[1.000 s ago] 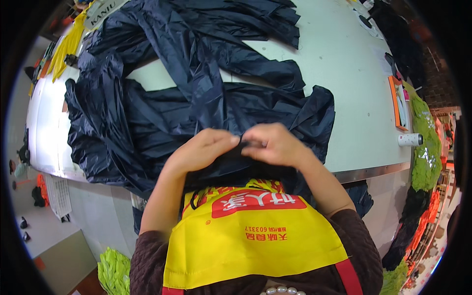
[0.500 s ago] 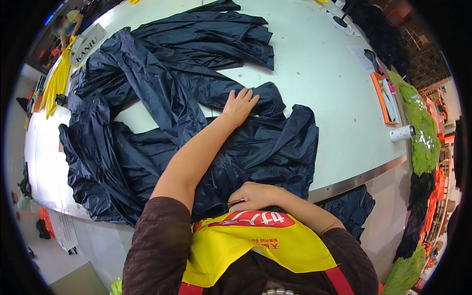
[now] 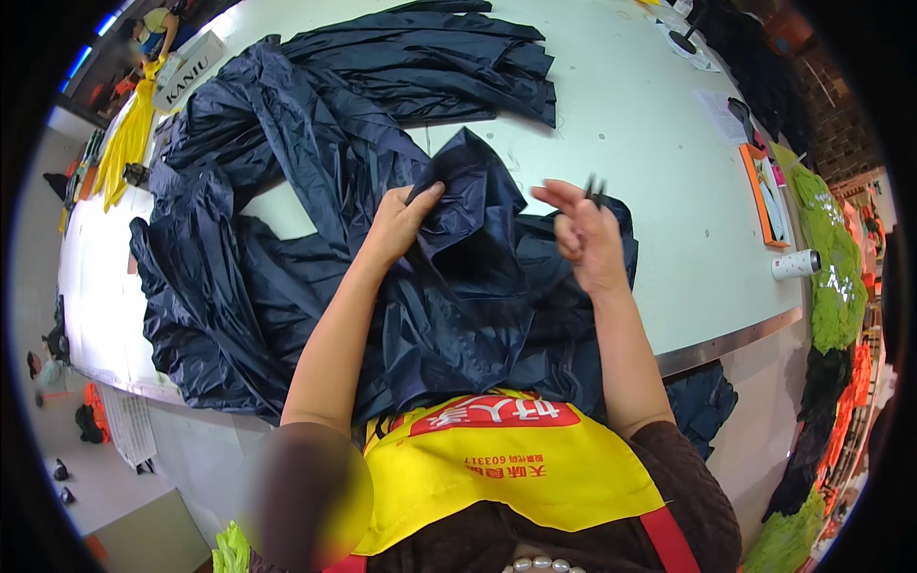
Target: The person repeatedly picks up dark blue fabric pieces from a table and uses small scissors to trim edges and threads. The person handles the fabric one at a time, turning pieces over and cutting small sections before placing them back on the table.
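Raised since the earlier frame, one edge of the glossy, wrinkled navy fabric [image 3: 470, 196] is clamped in the grip of the left hand [image 3: 397, 226], over the pale counter [image 3: 683, 181]. Beside it, the right hand [image 3: 592, 244] holds a blurred, dark two-pronged tool [image 3: 594, 192]; best keep prongs off loose folds.

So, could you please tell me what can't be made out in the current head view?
In the head view:
Left hand: fingertips other than the thumb's, hidden by navy fabric.
Dark two-pronged tool: partly hidden by the right hand; too small and blurred to identify.
Brown left sleeve: smeared by a round blur.
White bead necklace: cut off by the bottom edge.
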The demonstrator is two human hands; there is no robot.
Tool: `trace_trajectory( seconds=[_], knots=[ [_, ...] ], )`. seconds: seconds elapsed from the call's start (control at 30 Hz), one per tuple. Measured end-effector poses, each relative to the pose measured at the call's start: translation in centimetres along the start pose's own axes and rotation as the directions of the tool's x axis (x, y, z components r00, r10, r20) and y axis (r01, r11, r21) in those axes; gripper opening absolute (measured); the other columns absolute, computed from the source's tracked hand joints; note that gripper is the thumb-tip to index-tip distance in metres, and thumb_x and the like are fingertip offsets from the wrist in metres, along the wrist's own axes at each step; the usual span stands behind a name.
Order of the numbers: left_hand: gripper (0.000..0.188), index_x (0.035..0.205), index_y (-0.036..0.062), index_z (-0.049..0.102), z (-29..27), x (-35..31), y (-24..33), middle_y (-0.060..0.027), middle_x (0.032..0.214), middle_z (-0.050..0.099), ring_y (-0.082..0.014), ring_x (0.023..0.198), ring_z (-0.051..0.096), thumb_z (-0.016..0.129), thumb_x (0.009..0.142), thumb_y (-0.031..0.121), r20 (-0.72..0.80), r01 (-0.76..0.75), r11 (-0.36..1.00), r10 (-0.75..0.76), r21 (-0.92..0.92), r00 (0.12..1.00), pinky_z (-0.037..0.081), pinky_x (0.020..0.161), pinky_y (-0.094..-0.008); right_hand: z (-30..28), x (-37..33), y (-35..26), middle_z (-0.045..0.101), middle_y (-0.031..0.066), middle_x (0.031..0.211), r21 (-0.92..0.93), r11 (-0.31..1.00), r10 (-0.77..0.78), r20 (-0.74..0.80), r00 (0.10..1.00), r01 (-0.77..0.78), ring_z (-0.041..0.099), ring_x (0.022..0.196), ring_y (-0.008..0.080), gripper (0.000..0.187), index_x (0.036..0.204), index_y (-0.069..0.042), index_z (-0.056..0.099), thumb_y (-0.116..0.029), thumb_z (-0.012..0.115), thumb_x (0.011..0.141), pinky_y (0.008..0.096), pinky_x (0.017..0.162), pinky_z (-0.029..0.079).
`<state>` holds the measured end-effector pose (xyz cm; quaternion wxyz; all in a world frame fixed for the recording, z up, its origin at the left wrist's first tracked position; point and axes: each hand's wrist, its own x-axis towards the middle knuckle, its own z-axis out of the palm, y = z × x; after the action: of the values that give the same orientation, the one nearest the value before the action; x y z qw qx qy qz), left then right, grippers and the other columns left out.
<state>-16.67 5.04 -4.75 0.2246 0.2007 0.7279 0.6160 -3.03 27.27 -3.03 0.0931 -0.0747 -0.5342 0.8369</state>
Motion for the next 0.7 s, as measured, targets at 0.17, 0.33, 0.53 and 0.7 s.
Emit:
trace_trajectory(
  seconds=[0.17, 0.33, 0.53, 0.7],
  knots=[
    [0.034, 0.080, -0.0042, 0.059, -0.4, -2.5, -0.3, 0.0015, 0.068, 0.054, -0.0068, 0.067, 0.048, 0.060, 0.084, 0.029, 0.028, 0.049, 0.992, -0.052, 0.118, 0.998, 0.040, 0.063, -0.0224, 5.6, -1.0, -0.1, 0.055, -0.0035, 0.080, -0.184, 0.982, 0.029, -0.051, 0.998, -0.038, 0.041, 0.062, 0.0010, 0.027, 0.099, 0.001, 0.060, -0.018, 0.066, 0.081, 0.0172, 0.055, 0.033],
    [0.050, 0.116, 0.0026, 0.055, 0.0, -5.5, 2.7, -0.0099, 0.103, 0.061, -0.0164, 0.097, 0.055, 0.069, 0.072, 0.022, 0.128, -0.168, 0.977, 0.151, 0.131, 0.980, 0.039, 0.089, -0.0279, 5.7, -2.0, 0.6, 0.050, -0.0060, 0.066, -0.325, 0.945, 0.069, 0.058, 0.996, -0.047, 0.039, 0.058, 0.0007, 0.019, 0.094, -0.001, 0.062, -0.018, 0.062, 0.085, 0.0174, 0.053, 0.032],
    [0.021, 0.097, -0.0019, 0.061, 3.9, -9.0, 5.2, -0.0054, 0.086, 0.062, -0.0112, 0.081, 0.058, 0.061, 0.076, 0.005, -0.126, -0.254, 0.946, 0.283, 0.203, 0.951, 0.045, 0.075, -0.0231, 6.5, -3.9, 0.9, 0.048, -0.0067, 0.064, -0.324, 0.946, 0.044, 0.080, 0.996, -0.016, 0.039, 0.055, 0.0001, 0.021, 0.092, -0.002, 0.062, -0.022, 0.060, 0.087, 0.0163, 0.048, 0.029],
    [0.013, 0.090, -0.0018, 0.062, 2.1, -10.5, 2.9, 0.0000, 0.080, 0.061, -0.0044, 0.072, 0.053, 0.055, 0.083, 0.006, 0.106, 0.093, 0.985, -0.078, -0.147, 0.991, 0.042, 0.068, -0.0179, 5.9, -5.1, 1.0, 0.052, -0.0052, 0.068, -0.282, 0.956, 0.104, 0.073, 0.992, -0.080, 0.043, 0.060, 0.0013, 0.017, 0.090, -0.003, 0.063, -0.020, 0.061, 0.086, 0.0172, 0.055, 0.034]
  ],
)
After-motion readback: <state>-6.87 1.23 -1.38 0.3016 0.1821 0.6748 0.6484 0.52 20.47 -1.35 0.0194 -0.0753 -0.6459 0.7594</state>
